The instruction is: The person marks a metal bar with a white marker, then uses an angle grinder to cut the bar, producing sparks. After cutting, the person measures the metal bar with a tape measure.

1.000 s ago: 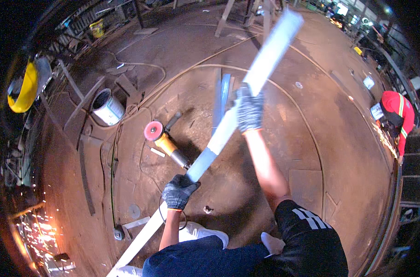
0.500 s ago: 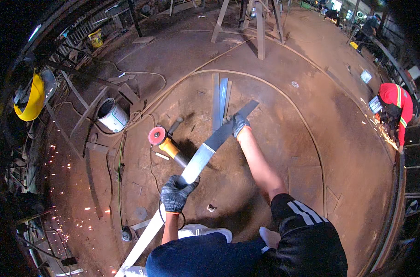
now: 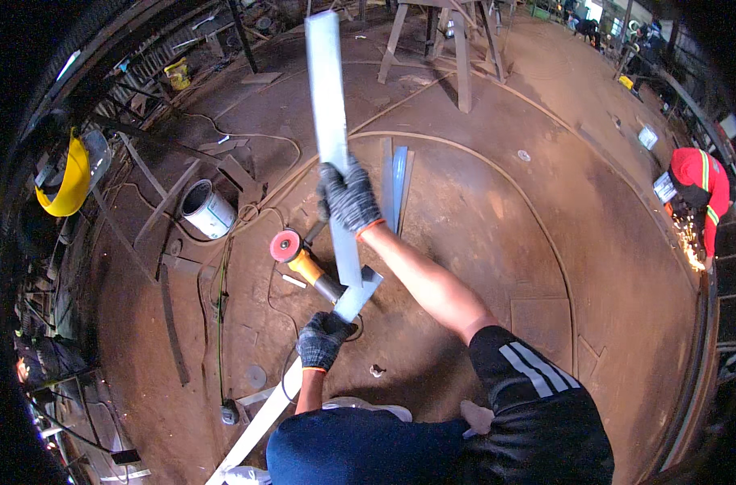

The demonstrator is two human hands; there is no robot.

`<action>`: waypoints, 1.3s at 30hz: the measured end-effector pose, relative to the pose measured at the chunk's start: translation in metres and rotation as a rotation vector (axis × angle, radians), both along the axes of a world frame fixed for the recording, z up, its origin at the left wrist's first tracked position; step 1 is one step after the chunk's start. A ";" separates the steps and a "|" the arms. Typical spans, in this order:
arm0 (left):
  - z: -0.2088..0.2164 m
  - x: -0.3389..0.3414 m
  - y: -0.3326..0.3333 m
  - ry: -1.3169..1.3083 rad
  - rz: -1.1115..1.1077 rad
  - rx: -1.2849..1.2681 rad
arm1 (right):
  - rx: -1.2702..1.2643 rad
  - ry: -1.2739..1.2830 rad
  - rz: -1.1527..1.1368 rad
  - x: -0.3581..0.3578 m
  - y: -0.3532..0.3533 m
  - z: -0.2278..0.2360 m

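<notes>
My left hand, in a grey knit glove, is closed around a long pale metal bar that slants down to the lower left. Gripped in my gloved right hand is a shorter flat metal strip, pointing away from me; its near end is right at the bar's upper end, and I cannot tell if they touch. Just left of them, an angle grinder with a yellow body and red disc lies on the floor. Several narrow metal strips rest on the ground beyond my right forearm.
A white bucket and cables stand left of the grinder. A yellow face-shield helmet is at far left. Trestle legs rise at the back. At right, a person in red works amid sparks. A tape measure lies lower left.
My right hand has moved left and away from me, swinging the strip from a slant to nearly straight ahead. Its bright face shows instead of the dark one. My left hand keeps hold of the bar.
</notes>
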State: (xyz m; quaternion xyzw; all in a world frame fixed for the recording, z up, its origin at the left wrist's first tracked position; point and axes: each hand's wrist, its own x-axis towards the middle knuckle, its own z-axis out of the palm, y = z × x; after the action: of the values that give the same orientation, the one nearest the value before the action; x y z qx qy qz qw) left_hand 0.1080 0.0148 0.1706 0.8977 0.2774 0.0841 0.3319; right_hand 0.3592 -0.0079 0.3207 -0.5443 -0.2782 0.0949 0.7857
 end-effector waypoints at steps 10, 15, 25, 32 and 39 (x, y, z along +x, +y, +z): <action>-0.077 -0.012 0.021 0.022 -0.120 0.182 | -0.681 0.544 0.111 0.081 -0.057 -0.172; -0.106 -0.005 0.013 0.003 -0.118 0.133 | -0.435 0.985 0.056 0.129 -0.023 -0.300; -0.077 0.008 0.002 -0.036 -0.025 0.094 | -0.805 0.036 -0.110 0.262 0.004 -0.326; -0.076 -0.002 -0.001 0.150 0.071 0.042 | -1.265 -0.165 -0.137 0.132 -0.040 -0.267; -0.112 0.001 0.002 0.080 0.034 0.176 | -1.519 -0.006 -0.400 0.167 0.002 -0.304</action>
State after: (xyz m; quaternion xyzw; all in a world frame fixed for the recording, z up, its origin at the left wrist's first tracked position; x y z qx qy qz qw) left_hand 0.1092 0.0171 0.0588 0.9211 0.2972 0.0779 0.2391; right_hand 0.5267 -0.0058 0.0163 -0.9725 -0.0360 0.1143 0.1996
